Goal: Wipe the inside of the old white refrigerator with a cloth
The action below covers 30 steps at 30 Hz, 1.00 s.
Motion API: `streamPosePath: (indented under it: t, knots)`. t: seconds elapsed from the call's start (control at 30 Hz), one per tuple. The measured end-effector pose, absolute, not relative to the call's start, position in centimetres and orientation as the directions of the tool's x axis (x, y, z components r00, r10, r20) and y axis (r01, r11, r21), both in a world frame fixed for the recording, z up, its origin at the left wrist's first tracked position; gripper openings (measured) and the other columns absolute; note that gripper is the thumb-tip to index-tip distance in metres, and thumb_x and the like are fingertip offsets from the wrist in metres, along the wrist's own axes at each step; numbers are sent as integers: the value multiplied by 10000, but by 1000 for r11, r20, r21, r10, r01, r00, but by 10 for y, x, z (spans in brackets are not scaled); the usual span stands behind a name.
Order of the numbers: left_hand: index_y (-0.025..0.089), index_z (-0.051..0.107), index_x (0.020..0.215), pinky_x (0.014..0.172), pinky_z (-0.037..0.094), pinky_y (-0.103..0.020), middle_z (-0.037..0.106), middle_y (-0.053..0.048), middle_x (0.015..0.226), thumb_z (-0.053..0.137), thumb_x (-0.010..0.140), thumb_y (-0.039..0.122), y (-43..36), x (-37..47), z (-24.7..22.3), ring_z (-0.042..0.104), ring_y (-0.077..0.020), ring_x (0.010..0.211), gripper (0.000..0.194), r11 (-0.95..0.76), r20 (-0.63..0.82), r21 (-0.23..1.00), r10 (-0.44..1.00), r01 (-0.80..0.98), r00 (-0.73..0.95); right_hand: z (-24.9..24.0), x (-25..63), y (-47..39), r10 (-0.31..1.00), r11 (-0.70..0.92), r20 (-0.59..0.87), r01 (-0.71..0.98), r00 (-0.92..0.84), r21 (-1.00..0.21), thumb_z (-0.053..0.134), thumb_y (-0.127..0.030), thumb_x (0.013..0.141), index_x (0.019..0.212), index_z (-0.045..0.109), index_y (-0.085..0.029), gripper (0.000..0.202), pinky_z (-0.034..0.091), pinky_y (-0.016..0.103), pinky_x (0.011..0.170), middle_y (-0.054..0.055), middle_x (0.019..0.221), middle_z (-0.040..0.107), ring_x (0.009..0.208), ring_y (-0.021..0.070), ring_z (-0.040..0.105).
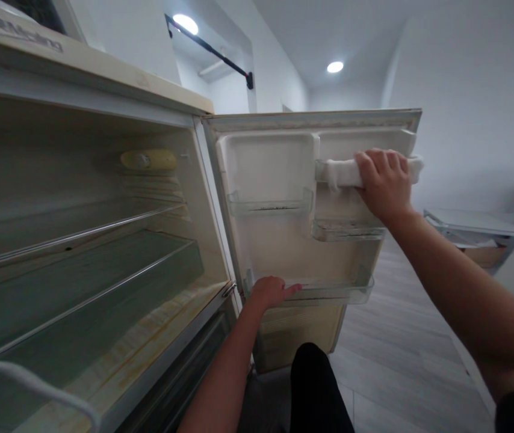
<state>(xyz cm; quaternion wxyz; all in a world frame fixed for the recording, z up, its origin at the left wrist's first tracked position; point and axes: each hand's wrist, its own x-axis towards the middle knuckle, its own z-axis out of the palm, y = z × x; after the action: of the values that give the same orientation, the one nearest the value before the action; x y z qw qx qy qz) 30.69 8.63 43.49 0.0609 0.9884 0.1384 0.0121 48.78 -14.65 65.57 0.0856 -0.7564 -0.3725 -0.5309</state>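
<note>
A fridge door (pixel 275 246) stands swung out, its inner side toward me. My right hand (pixel 386 180) is closed over a white cloth (pixel 345 173), pressed along the upper right door shelf, which the cloth mostly covers. Below it is another clear shelf (pixel 347 231) with dark marks in its base. My left hand (pixel 271 293) rests at the left part of the wide bottom door shelf (pixel 351 294), thumb stretched out to the right; its other fingers are partly hidden. A further clear shelf (pixel 270 206) sits on the door's left half.
To the left is the fridge interior (pixel 167 294), with glass shelves and brownish stains on its floor. A white cable or hose (pixel 35 385) curves at the lower left. My knee (pixel 315 385) is under the door; a white table (pixel 478 221) stands at right.
</note>
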Motion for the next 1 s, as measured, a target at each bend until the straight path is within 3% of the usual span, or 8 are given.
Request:
streamPosePath:
  t: [0.2,0.53,0.6,0.67,0.8,0.87,0.9,1.0]
  knots:
    - [174,780,823,763,498,-401,764,-191,885,87,838,909,84,310,436,732,-342,898,1010,-953,-5,127,278,276,961,658,534,-196,503,-691,849,666,162,282,415,-242,983,1377,531,-151,421,370,393,1152,208,1427,564,1303,300,494]
    - [182,772,807,738,503,-387,767,-186,891,82,806,937,87,307,435,735,-335,890,1024,-950,-1,123,289,287,957,655,543,-194,460,-489,885,814,-65,314,454,-364,898,1277,570,-185,435,389,431,1150,171,1316,646,1210,276,575]
    - [182,771,799,729,501,-382,766,-183,883,79,797,945,86,307,435,736,-332,880,1030,-948,6,126,297,294,955,658,538,-189,432,-480,902,847,1,229,436,-345,893,1230,601,-204,401,404,439,1117,165,1264,667,1180,281,586]
    - [183,772,796,736,500,-377,767,-180,879,77,799,943,85,308,436,737,-327,884,1030,-947,15,127,299,295,954,666,530,-180,356,-481,923,876,149,44,407,-348,919,1252,603,-179,422,429,418,1073,190,1258,661,1183,286,587]
    - [175,781,822,752,504,-392,766,-195,891,94,810,936,86,308,435,735,-344,904,1025,-946,2,124,303,300,953,695,505,-154,-122,-422,937,837,329,-349,111,-293,993,1513,369,-79,618,357,435,1142,227,1492,475,1441,253,414]
    - [177,784,822,761,506,-397,764,-198,882,97,820,926,87,308,433,734,-344,902,1017,-946,-2,120,304,302,953,709,489,-141,-262,-403,948,872,181,-278,99,-299,996,1499,378,-25,636,298,447,1185,243,1515,430,1484,250,346]
    - [181,785,821,766,506,-395,763,-196,877,95,830,917,88,307,433,734,-338,898,1010,-946,0,118,304,302,953,714,480,-136,-214,-431,974,887,76,-164,158,-341,1009,1443,460,-27,615,288,450,1190,249,1505,438,1475,267,350]
    - [194,785,821,771,503,-381,761,-179,865,104,845,902,89,303,432,731,-314,883,982,-945,-2,117,308,306,951,726,456,-125,183,-570,982,809,-49,146,402,-423,1004,1181,681,-134,439,326,503,1132,224,1433,517,1373,341,430]
